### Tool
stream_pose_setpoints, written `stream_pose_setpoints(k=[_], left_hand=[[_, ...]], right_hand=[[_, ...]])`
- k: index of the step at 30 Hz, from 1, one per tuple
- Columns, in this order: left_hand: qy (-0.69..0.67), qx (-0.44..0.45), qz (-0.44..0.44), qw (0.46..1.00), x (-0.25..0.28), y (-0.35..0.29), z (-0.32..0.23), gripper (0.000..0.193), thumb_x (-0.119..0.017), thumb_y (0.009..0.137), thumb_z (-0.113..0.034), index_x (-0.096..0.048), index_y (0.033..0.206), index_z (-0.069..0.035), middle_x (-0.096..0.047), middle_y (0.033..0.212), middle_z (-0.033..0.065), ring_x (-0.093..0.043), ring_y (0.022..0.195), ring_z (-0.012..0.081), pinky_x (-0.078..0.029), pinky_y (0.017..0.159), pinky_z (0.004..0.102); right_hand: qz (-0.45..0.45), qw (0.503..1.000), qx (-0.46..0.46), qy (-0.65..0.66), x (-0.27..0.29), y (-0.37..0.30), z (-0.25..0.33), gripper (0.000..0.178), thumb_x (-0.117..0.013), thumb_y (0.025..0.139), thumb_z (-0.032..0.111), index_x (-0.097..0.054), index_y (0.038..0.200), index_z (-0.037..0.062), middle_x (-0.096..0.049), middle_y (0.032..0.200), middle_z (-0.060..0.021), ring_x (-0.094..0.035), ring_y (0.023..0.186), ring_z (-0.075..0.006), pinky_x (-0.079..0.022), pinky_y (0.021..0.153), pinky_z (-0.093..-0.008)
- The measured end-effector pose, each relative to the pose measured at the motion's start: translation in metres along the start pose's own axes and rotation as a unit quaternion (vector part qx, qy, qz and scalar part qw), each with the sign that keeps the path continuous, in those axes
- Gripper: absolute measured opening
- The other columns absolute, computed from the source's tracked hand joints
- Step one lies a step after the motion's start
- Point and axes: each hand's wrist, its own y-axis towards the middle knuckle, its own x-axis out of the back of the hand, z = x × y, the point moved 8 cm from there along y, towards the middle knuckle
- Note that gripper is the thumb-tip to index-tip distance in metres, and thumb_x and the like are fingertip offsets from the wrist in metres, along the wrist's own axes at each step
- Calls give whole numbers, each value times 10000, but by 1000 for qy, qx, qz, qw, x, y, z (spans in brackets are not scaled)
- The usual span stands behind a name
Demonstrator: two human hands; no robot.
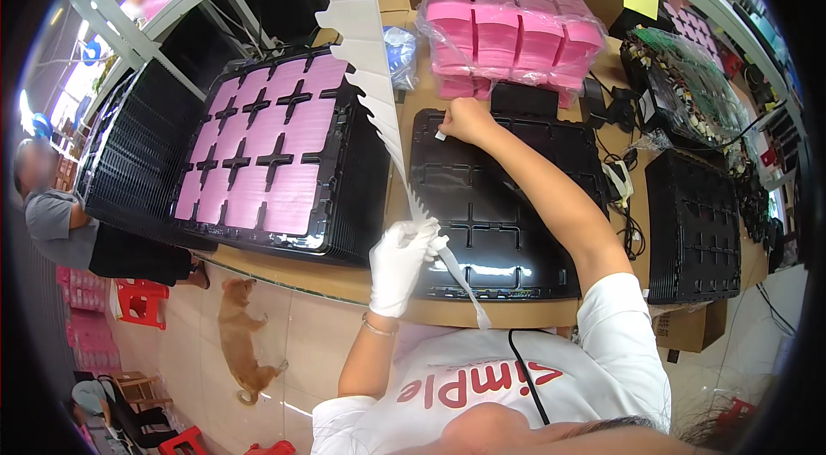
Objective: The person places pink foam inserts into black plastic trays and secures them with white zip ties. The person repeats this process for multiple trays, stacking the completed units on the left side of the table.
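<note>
My left hand (pixel 400 261), in a white glove, pinches a long white strip (pixel 370 68) with a jagged edge. The strip rises past the top of the view, and a thin white tail (pixel 459 272) hangs below the glove. My bare right hand (pixel 465 121) is closed on a small white piece (pixel 440 136), perhaps a label, at the far left corner of a black plastic tray (pixel 495 205). That tray lies in front of me with moulded cross-shaped ridges. Whether the piece touches the tray I cannot tell.
At left stand stacked black trays, the top one filled with pink sheets (pixel 258 145). Plastic-wrapped pink sheets (pixel 516 24) sit at the back. Right are cables, a black bin of parts (pixel 688 93) and more trays (pixel 693 231). A dog (pixel 243 339) lies on the floor.
</note>
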Motion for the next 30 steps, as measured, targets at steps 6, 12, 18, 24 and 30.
stream_pose_setpoints(k=[6, 12, 18, 24, 30], left_hand=[[-3, 5, -11, 1000, 2, -1, 0, 119, -641, 945, -96, -608, 941, 19, -717, 941, 119, -704, 764, 141, -506, 616, 204], [26, -5, -12, 1000, 3, 1, 4, 96, -641, 938, -77, -611, 925, 13, -721, 891, 101, -690, 738, 118, -502, 613, 202], [-30, -22, -24, 999, 4, -1, -3, 120, -670, 926, -110, -607, 898, -11, -715, 881, 83, -676, 726, 94, -450, 582, 182], [-40, -21, -36, 998, 8, -8, -7, 114, -682, 906, -109, -597, 877, -39, -695, 895, 72, -578, 642, 61, -444, 575, 182], [-60, -33, 9, 998, -26, -19, -12, 168, -678, 911, -113, -638, 1031, -1, -682, 885, 62, -606, 664, 79, -481, 591, 197]], right_hand=[[-4, 999, -33, 14, 2, -6, 4, 196, -756, 690, 204, -746, 761, 21, -693, 769, -210, -696, 758, -328, -540, 722, -415], [-10, 999, 8, 31, -1, -10, 4, 194, -763, 704, 195, -750, 788, 20, -702, 761, -186, -696, 722, -287, -536, 682, -383], [-30, 877, -18, 478, 18, -37, -12, 119, -663, 832, 96, -664, 902, -1, -678, 860, -93, -651, 829, -169, -516, 764, -298], [114, 656, -149, 731, 10, -162, 29, 224, -530, 952, 189, -633, 982, -7, -655, 906, -109, -633, 821, -184, -524, 749, -315], [-55, 900, -40, 431, 29, -248, 72, 149, -744, 835, 70, -678, 964, 40, -533, 689, 36, -484, 614, -65, -382, 568, -227]])
